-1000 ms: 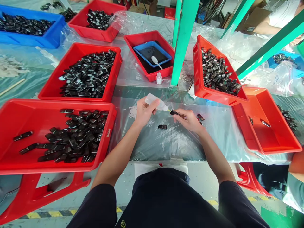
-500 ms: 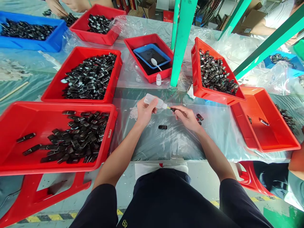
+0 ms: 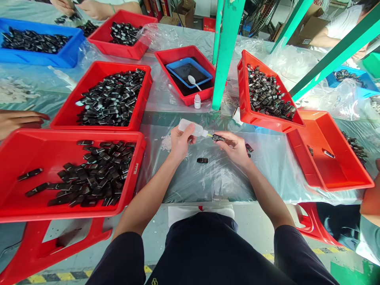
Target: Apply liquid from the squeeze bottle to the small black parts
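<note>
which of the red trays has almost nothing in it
The orange-red tray at the far right, below the tilted full tray. It holds only a couple of small parts; every other red tray carries a heap of black parts.

Left hand (image 3: 179, 143) tips squeeze bottle (image 3: 191, 128) onto black piece (image 3: 218, 138) pinched by right hand (image 3: 235, 149).

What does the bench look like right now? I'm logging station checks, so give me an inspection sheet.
Surface: table under clear plastic film.
Job's things: squeeze bottle, nozzle at a small black part.
Clutter: loose black part; red trays of black parts; small vial; white spoon.
Hands: left hand holds the bottle; right hand holds the part.
Cables: nothing seen.
Surroundings: green posts; another person's hand at left.
</note>
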A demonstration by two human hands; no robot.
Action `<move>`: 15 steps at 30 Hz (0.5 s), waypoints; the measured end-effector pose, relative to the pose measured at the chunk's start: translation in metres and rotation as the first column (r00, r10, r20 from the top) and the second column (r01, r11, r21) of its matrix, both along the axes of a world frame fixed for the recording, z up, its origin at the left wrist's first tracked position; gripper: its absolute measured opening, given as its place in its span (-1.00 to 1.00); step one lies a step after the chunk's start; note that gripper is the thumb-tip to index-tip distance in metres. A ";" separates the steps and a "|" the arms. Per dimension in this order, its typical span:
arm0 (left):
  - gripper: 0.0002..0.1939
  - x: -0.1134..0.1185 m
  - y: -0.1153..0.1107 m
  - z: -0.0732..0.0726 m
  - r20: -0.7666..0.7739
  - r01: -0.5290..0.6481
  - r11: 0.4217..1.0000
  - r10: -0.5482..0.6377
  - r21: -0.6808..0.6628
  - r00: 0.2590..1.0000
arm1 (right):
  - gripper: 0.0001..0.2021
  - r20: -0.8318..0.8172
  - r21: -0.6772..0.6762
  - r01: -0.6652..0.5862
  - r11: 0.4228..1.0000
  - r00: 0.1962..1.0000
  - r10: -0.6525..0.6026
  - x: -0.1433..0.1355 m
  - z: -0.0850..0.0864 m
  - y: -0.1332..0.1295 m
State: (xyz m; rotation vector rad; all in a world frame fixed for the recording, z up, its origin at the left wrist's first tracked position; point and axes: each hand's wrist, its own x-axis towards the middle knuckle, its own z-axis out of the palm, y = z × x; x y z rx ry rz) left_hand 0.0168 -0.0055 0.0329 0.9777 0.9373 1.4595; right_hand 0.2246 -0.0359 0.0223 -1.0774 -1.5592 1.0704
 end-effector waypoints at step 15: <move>-0.43 0.000 0.000 0.000 -0.015 -0.025 1.000 0.026 0.015 1.000 | -0.58 0.053 0.000 -0.020 1.000 0.998 0.020 0.003 0.004 0.001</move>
